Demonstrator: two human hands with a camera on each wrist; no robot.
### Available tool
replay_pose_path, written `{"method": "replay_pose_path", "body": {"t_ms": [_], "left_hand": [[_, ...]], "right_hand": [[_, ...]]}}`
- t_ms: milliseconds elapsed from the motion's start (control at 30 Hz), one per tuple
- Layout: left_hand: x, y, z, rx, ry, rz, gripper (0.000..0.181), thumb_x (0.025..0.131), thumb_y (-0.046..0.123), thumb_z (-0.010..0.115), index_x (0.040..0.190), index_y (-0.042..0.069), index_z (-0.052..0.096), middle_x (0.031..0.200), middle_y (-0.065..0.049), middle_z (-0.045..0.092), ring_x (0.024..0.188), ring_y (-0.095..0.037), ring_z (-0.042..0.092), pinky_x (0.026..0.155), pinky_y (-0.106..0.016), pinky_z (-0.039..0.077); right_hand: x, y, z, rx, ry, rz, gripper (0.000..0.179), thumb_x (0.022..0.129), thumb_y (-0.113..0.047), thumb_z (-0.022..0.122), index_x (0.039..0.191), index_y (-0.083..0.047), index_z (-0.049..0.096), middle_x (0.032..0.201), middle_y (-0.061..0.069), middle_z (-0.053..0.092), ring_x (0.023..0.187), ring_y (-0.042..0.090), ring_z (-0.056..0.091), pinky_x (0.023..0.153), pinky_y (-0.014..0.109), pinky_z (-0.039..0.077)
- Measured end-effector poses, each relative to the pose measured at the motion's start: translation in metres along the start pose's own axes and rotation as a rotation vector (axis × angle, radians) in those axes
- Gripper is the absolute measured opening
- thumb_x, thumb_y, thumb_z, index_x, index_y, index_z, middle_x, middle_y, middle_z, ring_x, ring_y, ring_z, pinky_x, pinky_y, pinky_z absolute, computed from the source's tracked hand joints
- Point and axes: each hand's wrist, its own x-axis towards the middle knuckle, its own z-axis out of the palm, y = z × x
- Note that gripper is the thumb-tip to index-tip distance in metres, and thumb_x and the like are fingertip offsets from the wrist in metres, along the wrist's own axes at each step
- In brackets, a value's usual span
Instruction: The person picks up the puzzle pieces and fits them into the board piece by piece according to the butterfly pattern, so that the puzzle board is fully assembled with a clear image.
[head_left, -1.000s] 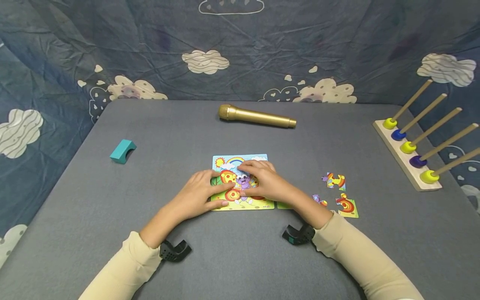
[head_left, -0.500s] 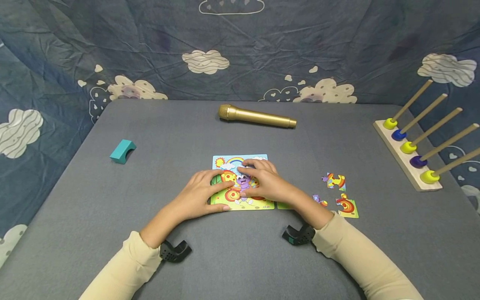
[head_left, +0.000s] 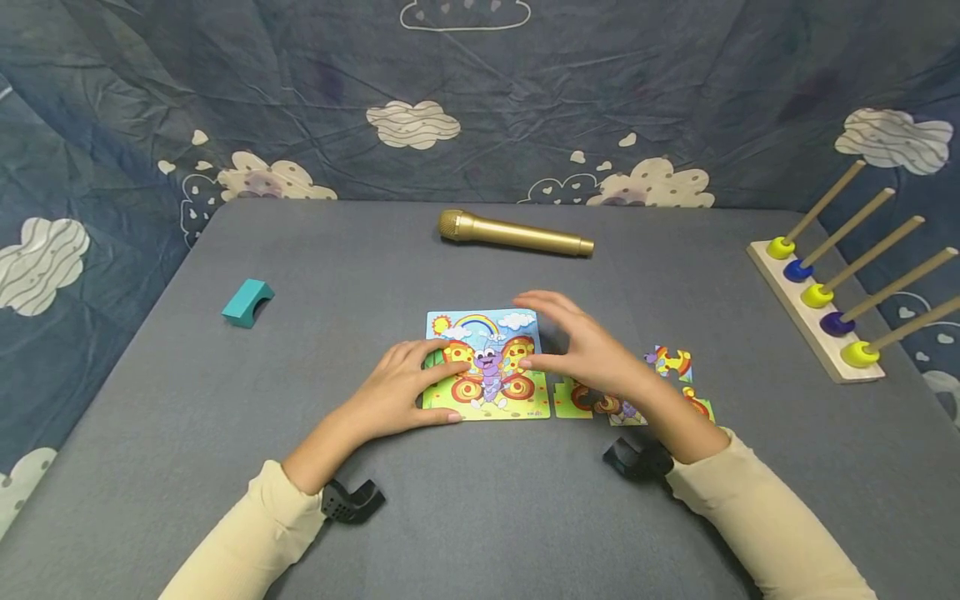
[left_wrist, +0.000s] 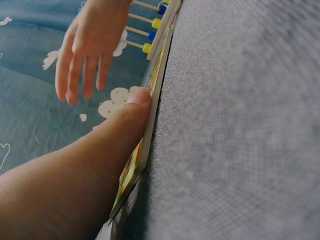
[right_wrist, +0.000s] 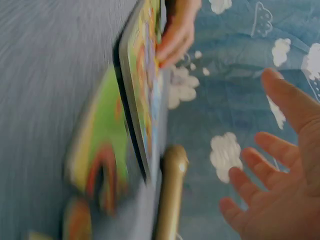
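Butterfly board (head_left: 491, 379), flat near mid-table: I see the left hand (head_left: 397, 387) resting on its left side, fingers loosely spread, unclenched; the right hand (head_left: 588, 350), splayed and holding nothing, is raised near its right edge. Grey tabletop (head_left: 450, 517) meets cloud-printed drapery (head_left: 487, 75). Puzzle pieces (head_left: 567, 402) lie just beside the right edge; bare surface separates the far edge from a gold microphone (head_left: 517, 234).

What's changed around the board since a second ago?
The right hand has drawn off the butterfly board toward the right and hovers empty, fingers spread, uncovering more of it and the green puzzle piece alongside. The left hand stays on the board's left side; gold microphone, teal block and bead stand haven't moved.
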Motion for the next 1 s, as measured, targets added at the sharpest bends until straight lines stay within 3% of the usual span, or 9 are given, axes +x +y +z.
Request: {"method": "replay_pose_path", "body": {"t_ms": [167,333,533,633,700,800,933,1000], "left_hand": [[0.000,0.000,0.000,0.002,-0.002,-0.003,0.064,0.077,0.062,0.055,0.132,0.032,0.045,0.140,-0.005,0.029,0.122,-0.026,0.029,0.102,-0.041,0.017],[0.000,-0.001,0.000,0.009,-0.001,-0.001,0.065,0.076,0.062,0.055,0.133,0.032,0.045,0.140,-0.005,0.029,0.122,-0.026,0.028,0.102,-0.041,0.017],[0.000,-0.001,0.001,0.010,0.000,0.002,0.064,0.077,0.063,0.054,0.133,0.032,0.045,0.140,-0.005,0.029,0.122,-0.026,0.028,0.101,-0.041,0.017],[0.000,-0.001,0.001,0.012,0.000,0.003,0.064,0.077,0.063,0.054,0.133,0.032,0.045,0.140,-0.006,0.029,0.122,-0.026,0.029,0.101,-0.041,0.017],[-0.001,-0.001,0.001,0.014,0.000,0.002,0.064,0.077,0.063,0.054,0.133,0.032,0.045,0.140,-0.006,0.029,0.122,-0.026,0.028,0.102,-0.041,0.017],[-0.001,0.000,0.001,0.013,-0.001,-0.001,0.064,0.077,0.062,0.055,0.133,0.032,0.045,0.140,-0.005,0.029,0.122,-0.026,0.028,0.102,-0.041,0.016],[0.000,0.000,0.000,0.009,-0.003,-0.005,0.064,0.077,0.062,0.055,0.133,0.031,0.045,0.140,-0.005,0.029,0.123,-0.027,0.028,0.102,-0.042,0.016],[0.000,0.001,0.000,0.010,-0.005,-0.006,0.064,0.077,0.062,0.055,0.133,0.031,0.045,0.140,-0.005,0.029,0.123,-0.027,0.028,0.102,-0.042,0.016]], "right_hand": [[-0.024,0.001,-0.024,-0.035,0.132,0.010,0.072,0.070,-0.017,0.078,0.133,-0.014,0.043,0.134,0.003,0.039,0.124,0.020,0.032,0.097,0.048,0.028],[-0.047,0.005,-0.041,-0.089,0.239,0.037,0.076,0.065,-0.004,0.079,0.132,-0.008,0.044,0.129,0.005,0.044,0.118,0.017,0.037,0.096,0.029,0.030],[-0.068,-0.006,-0.052,-0.104,0.287,0.087,0.072,0.064,0.008,0.076,0.128,0.004,0.043,0.126,0.016,0.044,0.115,0.009,0.037,0.091,0.015,0.027],[-0.076,0.001,-0.056,-0.087,0.291,0.108,0.071,0.064,0.010,0.075,0.127,0.006,0.042,0.125,0.019,0.043,0.114,0.003,0.036,0.091,0.012,0.026],[-0.082,0.013,-0.057,-0.079,0.290,0.130,0.072,0.064,0.010,0.075,0.128,0.005,0.042,0.126,0.019,0.042,0.114,0.002,0.035,0.093,0.015,0.025],[-0.090,0.036,-0.059,-0.058,0.280,0.178,0.075,0.065,0.006,0.076,0.132,-0.002,0.041,0.129,0.015,0.040,0.116,0.004,0.034,0.099,0.031,0.026],[-0.097,0.059,-0.061,-0.046,0.257,0.241,0.076,0.067,-0.002,0.078,0.133,-0.009,0.041,0.131,0.010,0.039,0.117,0.019,0.034,0.095,0.057,0.024],[-0.099,0.065,-0.061,-0.047,0.244,0.263,0.075,0.068,-0.006,0.078,0.133,-0.010,0.041,0.131,0.009,0.039,0.117,0.026,0.034,0.093,0.060,0.023]]}}
